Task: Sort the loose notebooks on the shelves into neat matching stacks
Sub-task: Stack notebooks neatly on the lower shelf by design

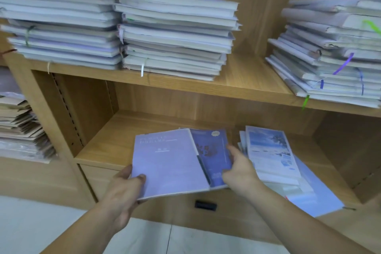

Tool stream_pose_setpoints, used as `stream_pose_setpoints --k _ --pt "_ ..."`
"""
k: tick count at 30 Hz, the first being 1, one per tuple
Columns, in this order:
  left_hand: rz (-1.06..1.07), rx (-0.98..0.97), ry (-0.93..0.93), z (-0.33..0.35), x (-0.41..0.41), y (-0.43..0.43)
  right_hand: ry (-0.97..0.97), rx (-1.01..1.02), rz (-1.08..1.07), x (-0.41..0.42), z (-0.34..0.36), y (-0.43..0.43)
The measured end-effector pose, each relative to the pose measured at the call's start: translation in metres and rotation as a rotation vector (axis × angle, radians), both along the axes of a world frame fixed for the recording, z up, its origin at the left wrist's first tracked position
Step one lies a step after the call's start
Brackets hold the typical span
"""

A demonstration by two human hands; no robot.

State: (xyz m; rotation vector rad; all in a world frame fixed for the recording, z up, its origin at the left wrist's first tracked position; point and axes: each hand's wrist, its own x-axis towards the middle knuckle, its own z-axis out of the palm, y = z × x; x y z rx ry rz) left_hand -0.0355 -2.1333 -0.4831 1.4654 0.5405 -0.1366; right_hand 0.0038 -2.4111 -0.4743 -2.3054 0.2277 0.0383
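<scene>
The pale lilac notebook (169, 163) juts tilted over the front edge of the lower shelf (107, 146). The left hand (123, 189) pinches its near corner, thumb on top and fingers beneath. Half under it lies a darker purple notebook (212, 150), gripped at its right edge by the right hand (237, 169) (likely to part the two designs). A sky-print pile (270, 150) sits just beside.

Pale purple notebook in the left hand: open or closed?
Closed: the pale purple notebook shows its whole front cover, no pages spread; the left hand grips its corner.
</scene>
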Motion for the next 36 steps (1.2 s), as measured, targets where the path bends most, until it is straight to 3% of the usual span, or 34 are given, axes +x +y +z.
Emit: stream_pose_setpoints --k 6,13,21,22,26,33,36 --pt "-0.161 0.216 -0.066 -0.003 0.001 -0.014 0.087 0.037 0.003 -0.015 -0.005 -0.013" --pt "-0.235 0.205 -0.202 -0.008 0.024 -0.047 0.106 0.066 0.012 -0.025 -0.004 -0.006" --pt "-0.384 0.768 -0.127 -0.026 0.033 -0.067 0.17 -0.117 0.058 -0.024 0.001 -0.021" --pt "-0.388 0.75 -0.101 -0.029 0.034 -0.066 0.167 -0.094 0.044 -0.023 0.0 -0.023" --pt "-0.323 0.3 -0.019 -0.027 0.028 -0.073 0.181 -0.044 0.014 -0.022 -0.002 -0.021" --pt "-0.291 0.113 -0.072 0.0 0.003 -0.072 0.226 0.172 -0.073 -0.032 0.018 -0.023" --pt "-0.327 0.131 -0.145 0.01 -0.024 -0.062 0.233 0.217 -0.071 -0.052 0.042 -0.021"
